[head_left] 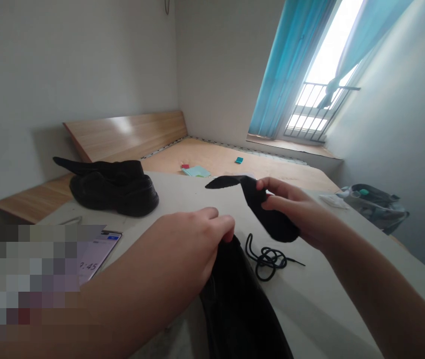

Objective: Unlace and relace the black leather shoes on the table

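Note:
My right hand (290, 207) pinches a black sock (260, 207) above the white table (182, 199), with its narrow end pointing left. My left hand (186, 244) grips the top of a black fabric item (234, 304) that hangs down past the table's near edge. Its exact kind is hidden in shadow. Between my hands, a coiled black shoelace (266, 258) lies on the table, touching neither hand. A pair of black shoes (113, 189) sits further left, with a black sock (85, 167) draped over them.
A smartphone (98, 254) lies at the table's left edge, partly covered by a pixelated patch. A grey bag (372, 204) stands beyond the right edge, near a white packet (334, 201). Behind the table are a bare wooden bed frame (215, 164) with small papers, and walls.

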Motion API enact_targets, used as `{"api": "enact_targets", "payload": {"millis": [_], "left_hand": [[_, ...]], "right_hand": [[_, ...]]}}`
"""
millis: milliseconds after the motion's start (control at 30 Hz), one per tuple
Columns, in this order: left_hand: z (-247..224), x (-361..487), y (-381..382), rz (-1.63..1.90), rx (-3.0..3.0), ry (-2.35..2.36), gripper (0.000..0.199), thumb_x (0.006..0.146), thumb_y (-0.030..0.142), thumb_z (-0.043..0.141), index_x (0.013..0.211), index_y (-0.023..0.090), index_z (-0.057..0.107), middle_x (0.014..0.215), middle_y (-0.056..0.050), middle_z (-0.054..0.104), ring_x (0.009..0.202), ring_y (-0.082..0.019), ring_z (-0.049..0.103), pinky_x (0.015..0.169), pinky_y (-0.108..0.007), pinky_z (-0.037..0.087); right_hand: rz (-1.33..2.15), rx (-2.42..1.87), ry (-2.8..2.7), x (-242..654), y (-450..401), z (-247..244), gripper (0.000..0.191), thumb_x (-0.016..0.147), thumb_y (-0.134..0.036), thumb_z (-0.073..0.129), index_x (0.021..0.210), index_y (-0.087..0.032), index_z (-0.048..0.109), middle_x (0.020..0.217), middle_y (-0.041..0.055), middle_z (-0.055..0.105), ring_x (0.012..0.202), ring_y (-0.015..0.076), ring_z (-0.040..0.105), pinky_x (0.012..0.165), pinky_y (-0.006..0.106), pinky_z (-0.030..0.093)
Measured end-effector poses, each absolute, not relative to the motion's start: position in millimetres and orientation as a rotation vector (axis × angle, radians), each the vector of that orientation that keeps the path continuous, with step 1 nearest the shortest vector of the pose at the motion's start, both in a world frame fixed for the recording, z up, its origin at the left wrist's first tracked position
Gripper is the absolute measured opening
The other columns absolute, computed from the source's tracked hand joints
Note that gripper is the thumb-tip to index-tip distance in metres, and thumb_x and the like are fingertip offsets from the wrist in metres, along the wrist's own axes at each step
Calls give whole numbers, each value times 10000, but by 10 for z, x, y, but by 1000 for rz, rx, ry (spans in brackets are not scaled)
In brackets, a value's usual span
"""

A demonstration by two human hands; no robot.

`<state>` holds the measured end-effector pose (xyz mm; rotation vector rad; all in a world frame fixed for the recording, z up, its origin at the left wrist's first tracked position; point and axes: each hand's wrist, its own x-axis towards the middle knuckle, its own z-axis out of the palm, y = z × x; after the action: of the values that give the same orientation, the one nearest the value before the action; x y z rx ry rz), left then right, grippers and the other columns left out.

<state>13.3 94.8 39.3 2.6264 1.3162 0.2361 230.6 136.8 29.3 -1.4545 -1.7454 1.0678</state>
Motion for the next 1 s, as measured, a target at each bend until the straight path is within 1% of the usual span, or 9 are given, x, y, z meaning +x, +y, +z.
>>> {"api": "enact_targets", "payload": {"millis": [200, 333, 400, 500, 567, 700, 767, 867, 1000], "left_hand": [[354, 6, 926, 283, 2692, 1223, 259, 878, 205, 488, 1042, 314, 657, 1055, 21, 691, 859, -220, 673, 714, -348, 469], [346, -37, 964, 140, 2663, 1242, 152, 852, 265, 569, 922, 277, 703, 915, 7, 747, 859, -248, 693, 724, -355, 481], [349, -46, 988, 113, 2660, 1248, 130, 843, 282, 578, 856, 254, 703, 842, -6, 742, 793, -247, 692, 673, -346, 477], [338, -62, 1004, 173, 2667, 1228, 116, 834, 259, 577, 834, 248, 693, 802, -2, 728, 739, -236, 684, 640, -334, 479], [318, -74, 1004, 247, 2681, 1190, 115, 832, 246, 591, 886, 251, 692, 870, -3, 737, 797, -238, 691, 702, -339, 501], [267, -84, 1014, 451, 2737, 1091, 311, 831, 288, 664, 1140, 258, 648, 1229, -31, 680, 1119, -262, 629, 966, -359, 469], [255, -75, 1029, 445, 2751, 1109, 349, 837, 330, 674, 1179, 272, 640, 1223, -27, 687, 1111, -268, 635, 971, -377, 473], [276, -54, 1045, 405, 2696, 1131, 346, 836, 414, 680, 1166, 310, 658, 1186, -5, 701, 1066, -265, 655, 947, -396, 487], [363, -40, 1031, 313, 2509, 1039, 326, 843, 436, 677, 1152, 332, 677, 1123, 12, 723, 1023, -227, 669, 906, -323, 495]], "right_hand": [[1251, -1136, -1914, 2370, 1065, 522, 381, 714, -149, 563, 1043, -294, 435, 877, -19, 547, 807, 177, 574, 592, 259, 426], [888, -1263, -2305, 2191, 912, 444, 361, 744, -144, 573, 1050, -285, 443, 1045, 4, 505, 967, 204, 536, 754, 328, 461], [686, -1340, -2344, 2067, 875, 384, 265, 784, -255, 628, 975, -261, 445, 1065, 7, 491, 959, 200, 507, 805, 357, 449], [586, -1405, -2276, 1922, 869, 314, 251, 821, -394, 632, 857, -238, 438, 994, -2, 499, 913, 192, 493, 770, 355, 434], [554, -1398, -2231, 1876, 884, 293, 184, 806, -320, 612, 826, -232, 452, 940, -12, 507, 865, 180, 498, 726, 341, 419], [526, -1317, -2190, 1888, 908, 332, 85, 739, -174, 557, 792, -225, 515, 850, -27, 526, 736, 148, 502, 660, 319, 394], [602, -1303, -2099, 1926, 913, 373, 34, 777, -216, 562, 762, -223, 532, 777, -32, 530, 674, 136, 493, 607, 299, 383], [869, -1311, -1993, 2008, 911, 422, 95, 836, -316, 579, 802, -234, 548, 677, -44, 515, 604, 132, 479, 530, 268, 367], [926, -1385, -2276, 2139, 875, 450, 145, 798, -311, 670, 914, -245, 610, 793, -9, 637, 701, 177, 579, 576, 276, 432]]}}
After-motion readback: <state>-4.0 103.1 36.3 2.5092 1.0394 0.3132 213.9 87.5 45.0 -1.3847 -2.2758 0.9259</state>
